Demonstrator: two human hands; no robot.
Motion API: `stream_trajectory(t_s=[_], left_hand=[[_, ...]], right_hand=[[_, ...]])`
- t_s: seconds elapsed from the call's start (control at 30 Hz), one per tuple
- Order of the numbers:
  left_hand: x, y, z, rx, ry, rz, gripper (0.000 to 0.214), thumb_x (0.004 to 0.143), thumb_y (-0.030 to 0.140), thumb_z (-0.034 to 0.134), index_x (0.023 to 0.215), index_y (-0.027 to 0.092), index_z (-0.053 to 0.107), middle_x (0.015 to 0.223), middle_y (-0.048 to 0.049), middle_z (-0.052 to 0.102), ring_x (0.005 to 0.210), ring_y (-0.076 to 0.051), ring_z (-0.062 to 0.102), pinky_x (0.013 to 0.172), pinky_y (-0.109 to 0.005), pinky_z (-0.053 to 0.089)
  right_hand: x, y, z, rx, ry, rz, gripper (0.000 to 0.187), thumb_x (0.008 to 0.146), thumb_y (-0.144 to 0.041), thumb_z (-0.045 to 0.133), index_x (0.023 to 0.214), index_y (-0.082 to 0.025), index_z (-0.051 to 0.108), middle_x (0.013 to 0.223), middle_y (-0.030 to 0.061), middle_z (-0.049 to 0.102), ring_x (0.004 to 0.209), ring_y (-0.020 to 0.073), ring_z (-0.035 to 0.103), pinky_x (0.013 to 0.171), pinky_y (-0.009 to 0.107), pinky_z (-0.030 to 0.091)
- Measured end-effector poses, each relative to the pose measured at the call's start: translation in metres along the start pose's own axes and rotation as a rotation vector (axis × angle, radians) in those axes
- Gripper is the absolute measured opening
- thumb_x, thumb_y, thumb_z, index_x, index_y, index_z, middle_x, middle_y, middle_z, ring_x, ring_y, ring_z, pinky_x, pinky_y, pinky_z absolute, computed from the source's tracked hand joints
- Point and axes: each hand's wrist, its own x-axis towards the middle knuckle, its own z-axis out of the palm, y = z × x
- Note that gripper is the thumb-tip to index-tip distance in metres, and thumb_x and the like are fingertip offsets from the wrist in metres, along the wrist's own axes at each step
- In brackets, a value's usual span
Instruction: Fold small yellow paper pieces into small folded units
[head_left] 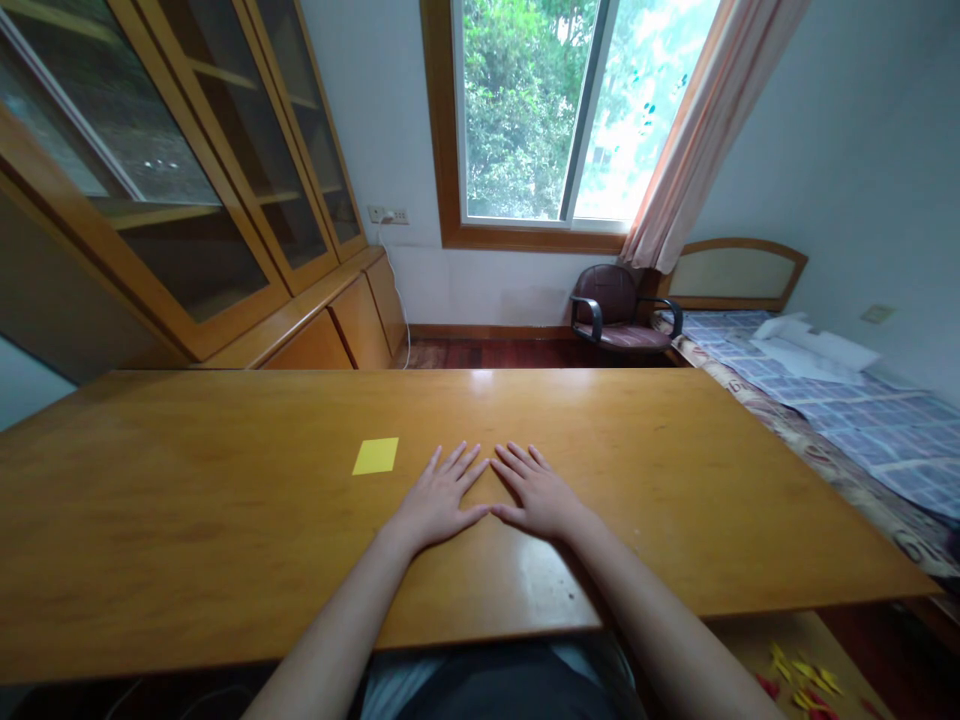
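Note:
My left hand [442, 497] lies flat on the wooden table [225, 530], its fingers spread and nothing in it. Beside it, my right hand [538, 492] rests palm down in the same way, also with fingers apart. The thumb tips and index fingertips of the two hands meet or nearly meet. A square of yellow paper [376, 456] lies flat on the tabletop, a little to the left of my left hand and apart from it.
A glass-fronted cabinet [217, 120] stands at the left. Past the table's far edge are an office chair [616, 310] and a window [525, 110]. On the right is a bed [832, 390]. Yellow and red pieces [810, 680] lie on a lower surface at bottom right.

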Motion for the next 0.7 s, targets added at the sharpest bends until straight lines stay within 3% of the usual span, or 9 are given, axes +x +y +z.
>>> stream_trajectory(t_s=[0.7], left_hand=[[0.0003,-0.0004,0.0001,-0.011,0.0,0.0,0.073,0.089,0.069,0.036,0.151,0.034,0.022,0.158,-0.0036,0.025,0.147,-0.027,0.018,0.119,-0.053,0.007]], right_hand=[[-0.0003,-0.0006,-0.0008,0.005,0.002,0.001,0.075,0.09,-0.062,0.048,0.151,-0.022,0.031,0.158,0.0089,0.022,0.146,0.0286,0.014,0.119,0.051,0.01]])
